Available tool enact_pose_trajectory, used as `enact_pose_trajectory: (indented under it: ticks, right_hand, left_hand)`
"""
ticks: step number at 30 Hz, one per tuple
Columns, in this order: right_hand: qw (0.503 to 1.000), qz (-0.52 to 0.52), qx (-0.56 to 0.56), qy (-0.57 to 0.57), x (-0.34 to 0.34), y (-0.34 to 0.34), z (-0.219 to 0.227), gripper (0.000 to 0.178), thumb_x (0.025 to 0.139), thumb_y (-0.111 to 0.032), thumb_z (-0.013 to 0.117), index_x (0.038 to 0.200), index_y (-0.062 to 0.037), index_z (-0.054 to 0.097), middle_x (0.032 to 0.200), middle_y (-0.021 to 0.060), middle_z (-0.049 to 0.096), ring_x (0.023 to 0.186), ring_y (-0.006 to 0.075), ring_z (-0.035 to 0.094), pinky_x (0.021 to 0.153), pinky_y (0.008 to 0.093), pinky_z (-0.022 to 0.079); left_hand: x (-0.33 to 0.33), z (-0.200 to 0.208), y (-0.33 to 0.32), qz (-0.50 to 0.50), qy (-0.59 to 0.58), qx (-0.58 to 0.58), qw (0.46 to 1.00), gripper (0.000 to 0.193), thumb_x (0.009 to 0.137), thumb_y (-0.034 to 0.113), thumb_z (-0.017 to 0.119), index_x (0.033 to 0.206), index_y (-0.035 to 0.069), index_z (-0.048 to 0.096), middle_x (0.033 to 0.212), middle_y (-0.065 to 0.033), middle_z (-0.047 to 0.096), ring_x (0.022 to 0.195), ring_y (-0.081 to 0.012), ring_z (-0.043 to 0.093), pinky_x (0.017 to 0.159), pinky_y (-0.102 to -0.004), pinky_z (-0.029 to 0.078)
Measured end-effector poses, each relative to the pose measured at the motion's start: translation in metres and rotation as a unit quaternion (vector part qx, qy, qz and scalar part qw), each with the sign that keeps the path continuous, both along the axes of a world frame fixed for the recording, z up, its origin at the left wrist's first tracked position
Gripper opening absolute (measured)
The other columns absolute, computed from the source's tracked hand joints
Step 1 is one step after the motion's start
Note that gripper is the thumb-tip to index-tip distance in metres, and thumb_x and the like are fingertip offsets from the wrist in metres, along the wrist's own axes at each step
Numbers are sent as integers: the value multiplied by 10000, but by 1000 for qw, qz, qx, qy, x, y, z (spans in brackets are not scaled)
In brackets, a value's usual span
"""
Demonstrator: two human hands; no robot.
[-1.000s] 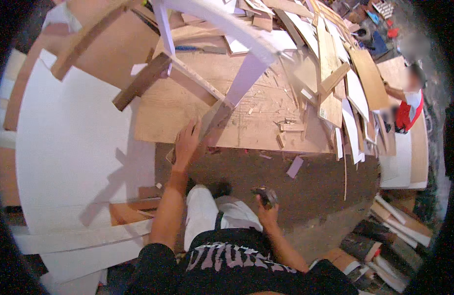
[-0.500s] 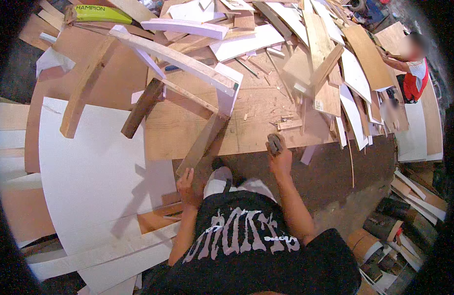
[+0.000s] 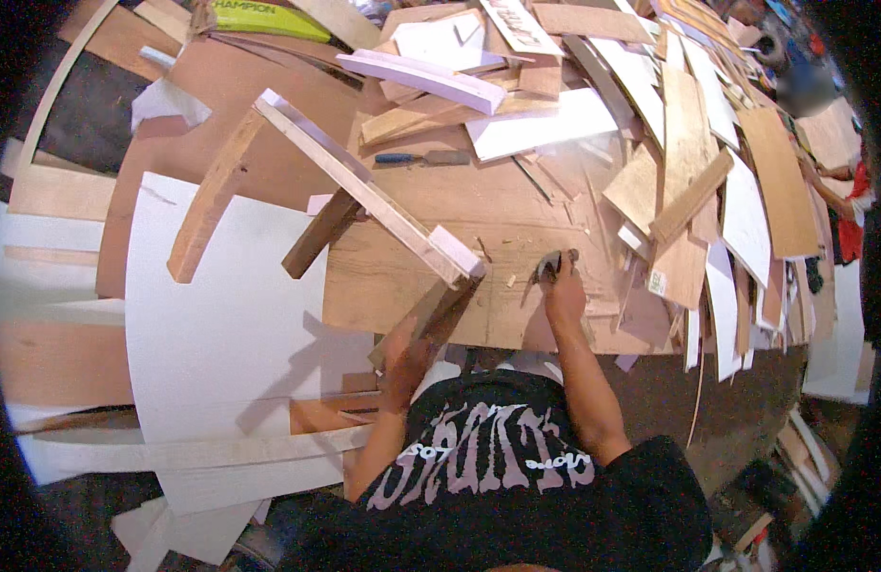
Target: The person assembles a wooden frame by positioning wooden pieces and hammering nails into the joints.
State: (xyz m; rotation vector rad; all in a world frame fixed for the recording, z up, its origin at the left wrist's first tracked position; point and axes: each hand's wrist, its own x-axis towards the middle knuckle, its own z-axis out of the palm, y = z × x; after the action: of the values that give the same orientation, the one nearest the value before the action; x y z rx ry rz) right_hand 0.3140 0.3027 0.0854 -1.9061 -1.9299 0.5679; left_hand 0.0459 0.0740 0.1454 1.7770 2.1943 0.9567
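A wooden frame (image 3: 364, 195), with a long rail and several legs, stands tilted over the left part of the bench. My left hand (image 3: 407, 357) is closed around its near leg (image 3: 450, 310), low down by the bench edge. To the right of that corner, my right hand (image 3: 563, 291) grips a dark hammer (image 3: 552, 267). Its curved metal head shows above the fingers, just over the bench top; its handle is hidden. Small wood chips (image 3: 511, 281) lie between the hammer and the frame.
A blue-handled chisel (image 3: 398, 159) lies behind the frame. White boards (image 3: 545, 124) and wood offcuts (image 3: 684, 143) pile up at the back and right. A large white sheet (image 3: 212, 315) spreads out at left. Another person's arm (image 3: 831, 195) shows at far right.
My right hand has moved left with the hammer, closer to the frame's near corner. The frame has turned a little, and my left hand has slid further up the leg. The view has shifted.
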Motion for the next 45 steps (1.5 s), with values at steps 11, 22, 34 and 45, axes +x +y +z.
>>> enact_pose_trajectory:
  ticks: [11,22,34,45]
  right_hand:
    - [982,141,19,-121,2,27,28,752,823,-208,790,1474,-44,451,1378,289,513,1261,452,529,1016,507,478]
    - [912,321,90,238,-96,7,39,554,835,-277,800,1300,-33,622,1237,210,668,1159,402,641,1018,491,492]
    - [881,309,198,298,-139,-46,120,457,856,-97,642,1307,-22,641,1251,214,696,1188,377,669,1027,428,528]
    - [822,350,316,319,-127,-57,241,360,897,-93,671,1242,8,688,1134,251,716,1003,369,734,866,399,589]
  left_hand:
    - [28,-12,-28,214,-65,-85,971,535,930,315,733,1324,-21,593,1283,-258,639,1209,-404,607,1067,-470,460]
    - [-54,-40,-30,106,10,-222,969,814,778,428,834,1403,8,524,1369,-224,526,1294,-410,481,1083,-521,421]
    - [-67,-54,-56,21,-25,-132,991,723,849,523,733,1353,30,571,1276,-225,553,1201,-426,513,1002,-522,443]
    - [-62,-9,-46,3,39,-24,999,882,911,596,622,1461,-69,439,1432,-374,465,1296,-568,450,1095,-589,390]
